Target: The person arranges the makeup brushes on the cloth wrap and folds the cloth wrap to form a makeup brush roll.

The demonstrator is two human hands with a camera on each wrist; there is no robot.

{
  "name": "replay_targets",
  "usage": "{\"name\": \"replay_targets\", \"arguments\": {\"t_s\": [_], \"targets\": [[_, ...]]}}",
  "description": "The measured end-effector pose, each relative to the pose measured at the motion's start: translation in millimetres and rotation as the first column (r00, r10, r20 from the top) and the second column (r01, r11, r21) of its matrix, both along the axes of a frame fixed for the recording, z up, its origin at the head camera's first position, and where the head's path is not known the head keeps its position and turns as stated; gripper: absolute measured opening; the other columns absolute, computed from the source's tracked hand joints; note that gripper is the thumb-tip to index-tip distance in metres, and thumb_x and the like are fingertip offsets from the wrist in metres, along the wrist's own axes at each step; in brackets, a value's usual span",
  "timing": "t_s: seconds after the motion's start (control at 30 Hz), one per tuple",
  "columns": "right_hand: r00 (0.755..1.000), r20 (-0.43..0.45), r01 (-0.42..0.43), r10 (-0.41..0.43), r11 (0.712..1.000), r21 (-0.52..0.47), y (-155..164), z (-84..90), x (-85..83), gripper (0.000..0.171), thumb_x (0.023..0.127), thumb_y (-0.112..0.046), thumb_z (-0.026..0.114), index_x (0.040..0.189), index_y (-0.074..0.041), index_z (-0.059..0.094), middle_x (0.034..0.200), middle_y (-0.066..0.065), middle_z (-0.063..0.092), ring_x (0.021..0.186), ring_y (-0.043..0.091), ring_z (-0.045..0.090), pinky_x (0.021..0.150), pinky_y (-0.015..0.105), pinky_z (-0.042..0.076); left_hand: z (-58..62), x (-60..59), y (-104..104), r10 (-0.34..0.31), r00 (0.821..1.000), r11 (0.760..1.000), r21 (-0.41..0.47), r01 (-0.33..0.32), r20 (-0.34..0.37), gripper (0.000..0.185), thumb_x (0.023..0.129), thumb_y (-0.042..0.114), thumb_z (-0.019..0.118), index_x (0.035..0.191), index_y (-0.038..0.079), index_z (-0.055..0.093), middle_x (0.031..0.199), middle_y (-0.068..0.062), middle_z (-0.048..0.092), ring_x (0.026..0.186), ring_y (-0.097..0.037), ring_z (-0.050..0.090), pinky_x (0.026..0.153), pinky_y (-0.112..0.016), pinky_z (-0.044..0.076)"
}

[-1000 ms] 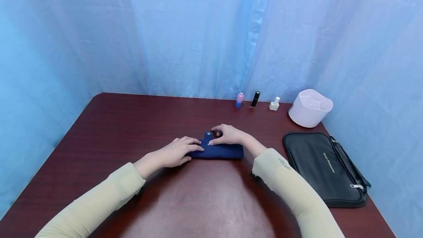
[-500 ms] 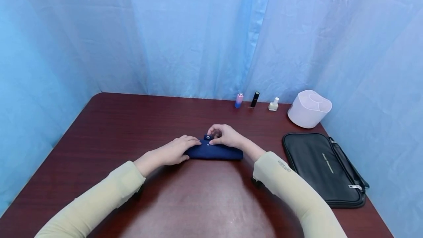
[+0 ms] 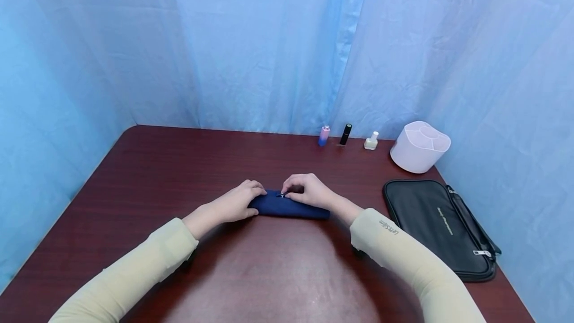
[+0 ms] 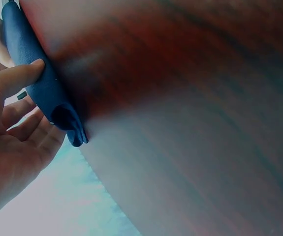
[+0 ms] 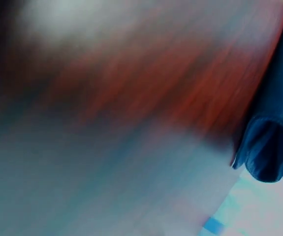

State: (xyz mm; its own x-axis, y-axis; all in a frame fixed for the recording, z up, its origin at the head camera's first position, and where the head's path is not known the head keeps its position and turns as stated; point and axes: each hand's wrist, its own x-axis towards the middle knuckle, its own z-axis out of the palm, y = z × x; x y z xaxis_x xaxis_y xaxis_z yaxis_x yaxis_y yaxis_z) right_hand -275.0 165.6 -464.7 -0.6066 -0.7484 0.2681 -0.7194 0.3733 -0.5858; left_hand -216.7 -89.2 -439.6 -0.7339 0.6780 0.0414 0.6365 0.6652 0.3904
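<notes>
A navy blue rolled-up pouch lies lengthwise on the dark red wooden table, between both hands. My left hand grips its left end; in the left wrist view the thumb presses the near side of the roll, and the fingers lie behind it. With thumb and fingertips, my right hand pinches the small snap tab at the pouch's upper edge, folded down over the roll. The right wrist view shows the hollow, coiled end of the roll; the right fingers are mostly hidden there.
A black zippered case lies at the right edge of the table. Behind it stands a white divided holder. A pink-blue bottle, a black tube and a white-capped nail polish bottle stand along the back edge, before a blue curtain.
The snap tab, which stuck up beyond the pouch, has been folded down toward me by the right hand. The left hand has shifted slightly left, its fingers drawing back off the top of the pouch.
</notes>
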Motion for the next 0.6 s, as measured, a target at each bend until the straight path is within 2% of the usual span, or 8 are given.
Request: {"name": "replay_targets", "arguments": {"t_s": [0.17, 0.27, 0.43, 0.6], "targets": [[0.999, -0.027, -0.024, 0.025, 0.999, 0.037, -2, 1.8, 5.0, 0.016, 0.085, -0.025, 0.071, 0.098, -0.017, 0.068, 0.101, -0.007, 0.063, 0.09, 0.004, 0.061, 0.082, 0.024, 0.052, -0.4, -1.6, 0, 0.004, 1.0, 1.0, -0.003, -0.004, 0.007, 0.044, 0.082, 0.012, 0.072, 0.122, -0.001, 0.058, 0.125, -0.015, 0.054, 0.118, -0.03, 0.047, 0.1, -0.041, 0.041], [0.999, -0.051, -0.009, 0.012, 0.997, 0.072, -6, 3.5, 9.8, 0.02, 0.083, -0.025, 0.073, 0.1, -0.015, 0.068, 0.101, -0.006, 0.062, 0.09, 0.004, 0.061, 0.083, 0.023, 0.052, -2.5, -3.5, -1, 0.009, 1.0, 1.0, -0.005, -0.009, 0.02, 0.044, 0.082, 0.013, 0.072, 0.122, 0.0, 0.058, 0.126, -0.014, 0.054, 0.119, -0.029, 0.047, 0.101, -0.041, 0.041], [0.994, -0.108, 0.043, -0.029, 0.992, 0.123, -11, 4.9, 15.6, 0.017, 0.084, -0.023, 0.071, 0.098, -0.015, 0.069, 0.099, -0.005, 0.063, 0.089, 0.005, 0.06, 0.081, 0.023, 0.051, -3.1, -5.9, -1, 0.011, 0.999, 1.0, -0.009, -0.01, 0.037, 0.045, 0.082, 0.014, 0.073, 0.123, 0.0, 0.059, 0.126, -0.014, 0.054, 0.12, -0.029, 0.047, 0.102, -0.041, 0.04], [0.985, -0.174, 0.03, -0.009, 0.993, 0.118, -12, 5.2, 18.8, 0.014, 0.085, -0.019, 0.07, 0.097, -0.013, 0.069, 0.098, -0.003, 0.065, 0.09, 0.008, 0.059, 0.081, 0.024, 0.051, -2.0, -6.7, -1, 0.009, 0.999, 1.0, -0.014, -0.009, 0.05, 0.045, 0.082, 0.015, 0.073, 0.122, 0.001, 0.059, 0.126, -0.014, 0.054, 0.12, -0.03, 0.047, 0.101, -0.042, 0.04]]}}
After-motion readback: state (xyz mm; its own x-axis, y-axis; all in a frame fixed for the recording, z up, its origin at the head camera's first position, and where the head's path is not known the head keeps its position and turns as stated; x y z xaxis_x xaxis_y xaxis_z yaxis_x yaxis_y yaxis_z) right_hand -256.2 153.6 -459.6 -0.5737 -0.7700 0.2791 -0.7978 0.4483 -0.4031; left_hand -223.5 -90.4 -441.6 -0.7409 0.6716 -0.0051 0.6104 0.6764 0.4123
